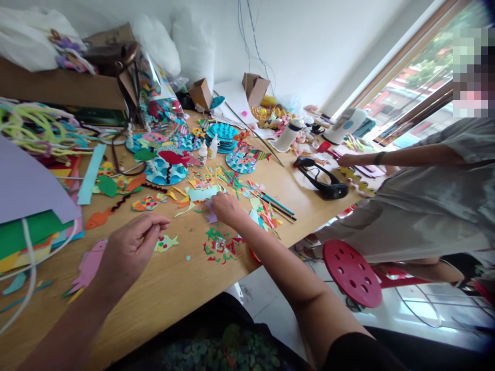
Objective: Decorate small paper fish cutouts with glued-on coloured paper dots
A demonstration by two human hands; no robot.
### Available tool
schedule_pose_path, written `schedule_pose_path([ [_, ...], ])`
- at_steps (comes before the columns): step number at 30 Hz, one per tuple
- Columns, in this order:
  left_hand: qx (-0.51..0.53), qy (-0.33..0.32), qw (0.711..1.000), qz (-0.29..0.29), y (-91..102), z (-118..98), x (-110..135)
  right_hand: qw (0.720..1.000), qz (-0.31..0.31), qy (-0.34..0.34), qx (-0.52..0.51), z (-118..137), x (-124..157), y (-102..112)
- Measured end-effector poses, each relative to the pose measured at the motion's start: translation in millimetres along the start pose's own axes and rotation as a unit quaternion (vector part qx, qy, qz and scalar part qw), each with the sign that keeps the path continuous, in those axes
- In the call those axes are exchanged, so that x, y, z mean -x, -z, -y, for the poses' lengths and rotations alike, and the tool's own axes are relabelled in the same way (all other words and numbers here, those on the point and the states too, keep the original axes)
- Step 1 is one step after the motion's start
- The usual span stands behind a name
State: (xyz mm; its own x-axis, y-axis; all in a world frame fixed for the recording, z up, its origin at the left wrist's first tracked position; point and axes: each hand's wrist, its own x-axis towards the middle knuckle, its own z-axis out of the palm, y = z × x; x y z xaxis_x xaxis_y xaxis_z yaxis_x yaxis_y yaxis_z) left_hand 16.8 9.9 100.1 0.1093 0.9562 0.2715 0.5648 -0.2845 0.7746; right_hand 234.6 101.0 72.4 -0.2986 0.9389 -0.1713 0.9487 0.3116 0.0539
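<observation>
My left hand [133, 247] hovers over the near left of the wooden table, its fingers pressed together in a pinch; whatever they hold is hidden. Just right of it lies a yellow-green paper fish [167, 243] with red spots, and a pink paper fish [91, 265] lies on its other side. My right hand [226, 208] is closed at the right end of a light blue paper scrap [201, 193]; its fingertips are hidden, so its grip cannot be made out. A purple paper scrap [211, 213] shows below it. Red and green snippets [219, 245] lie nearer the table edge.
Blue wave-patterned discs [166, 170] with fish stand behind, beside glue bottles [202, 153]. Pencils [276, 205] and a black headband device [320, 178] lie to the right. Stacked coloured paper [34, 180] fills the left. Another person's arm [417, 156] reaches over the far right, above a red stool [351, 273].
</observation>
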Motion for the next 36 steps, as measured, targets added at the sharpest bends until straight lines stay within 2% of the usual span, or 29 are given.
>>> schedule_pose_path([
  [7, 0.015, 0.014, 1.000, 0.012, -5.1, 1.3, -7.0, 0.998, -0.040, -0.013, -0.042, -17.1, 2.1, -4.2],
  [10, 0.047, 0.022, 0.998, 0.031, -13.6, 0.1, -16.8, 0.985, -0.083, -0.036, -0.148, -33.2, 5.9, -4.2],
  [11, 0.061, 0.026, 0.997, 0.047, -18.9, -0.7, -21.7, 0.972, -0.101, -0.047, -0.208, -38.3, 7.5, -5.1],
  [14, 0.124, 0.068, 0.984, 0.112, -43.2, -4.8, -40.4, 0.909, -0.146, -0.069, -0.384, -48.7, 13.0, -9.9],
  [17, 0.265, 0.173, 0.936, 0.157, -74.1, -12.1, -59.2, 0.860, -0.177, -0.076, -0.472, -49.1, 19.9, -14.4],
  [18, 0.314, 0.208, 0.913, 0.156, -84.0, -14.8, -64.2, 0.851, -0.187, -0.076, -0.485, -47.5, 22.4, -15.2],
  [19, 0.330, 0.216, 0.905, 0.160, -93.3, -17.4, -68.2, 0.846, -0.195, -0.076, -0.491, -45.3, 24.7, -15.7],
  [22, 0.361, 0.223, 0.891, 0.162, -115.4, -22.6, -75.1, 0.847, -0.220, -0.071, -0.478, -38.4, 29.9, -16.4],
  [26, 0.389, 0.227, 0.881, 0.142, -131.6, -23.4, -80.1, 0.857, -0.231, -0.079, -0.454, -33.9, 29.9, -19.6],
  [33, 0.388, 0.235, 0.884, 0.110, -135.4, -20.7, -88.6, 0.838, -0.248, -0.101, -0.475, -38.1, 24.8, -23.8],
  [36, 0.384, 0.239, 0.886, 0.099, -132.9, -17.4, -88.9, 0.848, -0.272, -0.117, -0.440, -42.3, 24.0, -22.3],
])
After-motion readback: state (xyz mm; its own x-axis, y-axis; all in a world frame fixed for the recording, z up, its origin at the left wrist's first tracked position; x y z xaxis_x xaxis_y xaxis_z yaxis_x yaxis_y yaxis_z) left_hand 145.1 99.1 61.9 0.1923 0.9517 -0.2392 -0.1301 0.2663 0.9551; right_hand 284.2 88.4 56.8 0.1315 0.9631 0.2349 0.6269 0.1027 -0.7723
